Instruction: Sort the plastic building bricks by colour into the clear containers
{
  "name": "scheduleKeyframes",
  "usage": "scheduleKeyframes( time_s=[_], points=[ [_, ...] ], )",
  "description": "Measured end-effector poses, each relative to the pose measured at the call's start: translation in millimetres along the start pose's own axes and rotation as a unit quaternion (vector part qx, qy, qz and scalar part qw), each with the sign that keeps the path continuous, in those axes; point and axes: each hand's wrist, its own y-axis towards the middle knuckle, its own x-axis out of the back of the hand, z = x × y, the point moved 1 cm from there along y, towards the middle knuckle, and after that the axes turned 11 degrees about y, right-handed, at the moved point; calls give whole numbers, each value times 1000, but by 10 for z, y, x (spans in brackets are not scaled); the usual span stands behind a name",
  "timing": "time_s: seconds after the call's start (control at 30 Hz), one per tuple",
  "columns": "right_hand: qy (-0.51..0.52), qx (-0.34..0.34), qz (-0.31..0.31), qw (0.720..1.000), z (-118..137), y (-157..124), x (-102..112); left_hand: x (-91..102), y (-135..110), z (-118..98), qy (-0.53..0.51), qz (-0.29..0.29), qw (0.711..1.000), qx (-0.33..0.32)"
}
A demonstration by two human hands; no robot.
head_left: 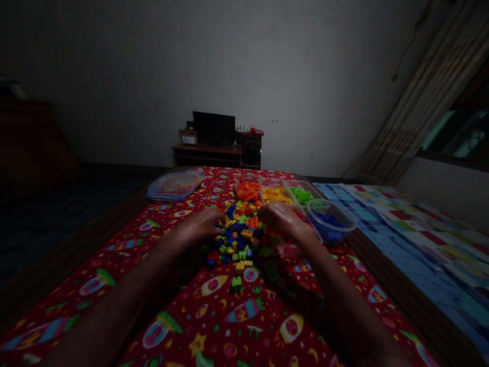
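A mixed pile of toy building bricks [239, 234] in blue, yellow, green, orange and red lies on the red patterned tablecloth [217, 316]. At the pile's left edge, my left hand [204, 223] has its fingers curled in among the bricks. My right hand [280, 218] is over the right edge, closed with the fingertips bent down and hidden. Whatever either hand pinches cannot be made out. A green brick [236, 284] and a yellow brick [243, 266] lie at the pile's near side.
Behind my right hand stand clear containers of orange bricks [248, 190], yellow bricks [275, 194] and green bricks [301, 195]. A round tub [346, 224] at right holds blue bricks. Stacked lids [175, 184] lie back left. A monitor [214, 127] stands by the wall.
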Motion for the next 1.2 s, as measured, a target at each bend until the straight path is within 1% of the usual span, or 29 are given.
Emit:
scheduleKeyframes(
  time_s=[0.07, 0.17, 0.27, 0.37, 0.47, 0.57, 0.63, 0.67, 0.73, 0.77, 0.83, 0.9, 0.93, 1.0, 1.07, 1.13, 1.2],
  points=[
    [-19, 18, 8, 1000, -56, -70, -71, -68, -21, -55, 31, -4, 999, -12],
    [-30, 34, 18, 999, -102, -142, -213, -154, -34, -106, 34, -9, 999, -15],
    [-23, 36, 26, 999, -105, -136, -279, -172, -20, -91, 37, 1, 999, -8],
    [-10, 27, 36, 999, -92, -85, -214, -117, 6, -33, 15, -3, 1000, -10],
    [18, 11, 25, 999, -69, -53, -80, -40, 23, -30, -5, -40, 999, -7],
    [76, 2, -1, 997, -30, -62, 49, -15, 28, -152, -7, -72, 996, -42],
    [112, -5, 15, 994, 1, -89, 97, -47, 31, -273, -14, -99, 992, -75],
    [118, -8, 36, 992, 18, -109, 105, -76, 36, -328, -13, -119, 989, -84],
    [98, -4, 81, 992, 55, -166, 94, -156, 59, -405, 7, -160, 983, -88],
    [81, 7, 89, 993, 78, -202, 83, -204, 77, -424, 20, -171, 981, -95],
    [56, 42, 76, 995, 139, -286, 63, -313, 130, -422, 32, -165, 978, -126],
    [50, 74, 63, 994, 223, -367, 60, -420, 191, -376, 18, -152, 976, -157],
    [45, 78, 68, 994, 273, -398, 65, -467, 220, -346, 5, -149, 975, -166],
    [14, 60, 99, 993, 376, -432, 76, -536, 263, -286, -15, -153, 974, -167],
    [-31, 22, 142, 989, 468, -429, 70, -564, 281, -242, -29, -160, 973, -162],
    [-68, -13, 184, 981, 532, -405, 34, -549, 280, -211, -36, -164, 975, -144],
    [-85, -27, 203, 975, 562, -379, -27, -506, 272, -187, -33, -158, 980, -118]
  ],
)
